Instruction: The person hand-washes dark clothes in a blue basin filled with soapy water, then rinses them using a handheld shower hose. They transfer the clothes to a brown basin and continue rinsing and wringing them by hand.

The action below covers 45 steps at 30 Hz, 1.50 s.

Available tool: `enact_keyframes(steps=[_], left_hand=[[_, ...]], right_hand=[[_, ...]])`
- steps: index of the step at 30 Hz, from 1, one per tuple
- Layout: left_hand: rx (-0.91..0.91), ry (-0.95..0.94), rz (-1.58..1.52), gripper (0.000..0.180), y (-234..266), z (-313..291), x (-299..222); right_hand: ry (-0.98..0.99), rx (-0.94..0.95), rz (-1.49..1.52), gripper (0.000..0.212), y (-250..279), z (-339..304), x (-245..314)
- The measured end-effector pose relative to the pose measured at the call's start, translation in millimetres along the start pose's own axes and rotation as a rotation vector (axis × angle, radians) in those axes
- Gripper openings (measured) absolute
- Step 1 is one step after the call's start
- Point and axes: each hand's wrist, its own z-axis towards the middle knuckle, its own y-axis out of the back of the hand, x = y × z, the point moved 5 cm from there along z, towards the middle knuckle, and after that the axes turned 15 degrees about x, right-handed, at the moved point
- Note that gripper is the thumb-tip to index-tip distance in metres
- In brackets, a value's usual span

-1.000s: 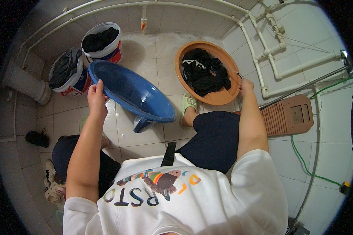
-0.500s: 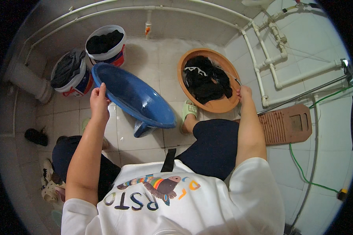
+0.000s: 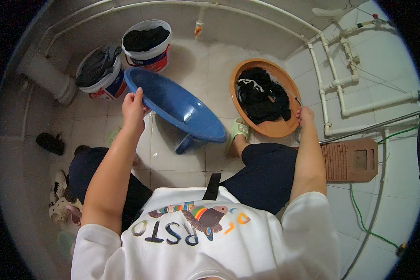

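Observation:
My left hand (image 3: 134, 112) is closed on the left rim of a blue plastic basin (image 3: 196, 105), which tilts down toward the right above the tiled floor. Beneath its near side is a blue piece (image 3: 184, 144) that I cannot clearly make out. At the right rim of an orange basin (image 3: 273, 130), my right hand (image 3: 305, 115) has its fingers closed around a slim metallic tube (image 3: 298, 100), mostly covered by the fingers. Wet-looking black clothes (image 3: 261, 100) with a white strip fill the orange basin.
Two white buckets (image 3: 98, 87) (image 3: 165, 44) of dark clothes stand beyond the blue basin. A brown washboard (image 3: 350, 161) lies at my right, near a green hose (image 3: 365, 221). White pipes (image 3: 342, 100) line the right wall. Shoes (image 3: 58, 210) and a dark brush-like object (image 3: 50, 143) lie at left.
The whole view has shifted, so everything appears farther right and slightly higher. Both hands keep their holds, and the basins hold nearly the same positions relative to each other.

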Motion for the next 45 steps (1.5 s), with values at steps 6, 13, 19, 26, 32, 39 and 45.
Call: enact_keyframes(steps=[6, 13, 19, 26, 32, 39, 45], left_hand=[[-0.005, 0.013, -0.037, 0.024, 1.0, 0.3, 0.1], [0.03, -0.005, -0.075, 0.023, -0.7, 0.3, -0.9], [0.012, -0.002, -0.124, 0.023, -7.0, -3.5, -4.8], [0.043, 0.019, -0.106, 0.022, 1.4, 4.5, 4.3], [0.007, 0.044, -0.089, 0.02, 0.5, -0.3, 0.1], [0.1, 0.1, -0.226, 0.017, -3.5, 10.3, 6.1], [0.116, 0.278, -0.24, 0.012, -21.5, 6.1, 2.9]], right_hand=[[0.034, 0.041, -0.047, 0.011, 3.1, 18.4, -8.1], [0.056, 0.029, -0.065, 0.009, 5.6, 27.5, -11.2], [0.046, 0.018, -0.066, 0.011, 4.5, 24.5, -10.4], [0.087, 0.005, -0.041, 0.015, 5.1, 18.3, -7.4], [0.072, -0.013, 0.004, 0.021, -5.9, -3.6, 7.8], [0.27, -0.011, 0.05, 0.023, -21.4, -17.2, 20.4], [0.02, -0.02, 0.233, 0.018, -37.1, -28.0, 42.6]])
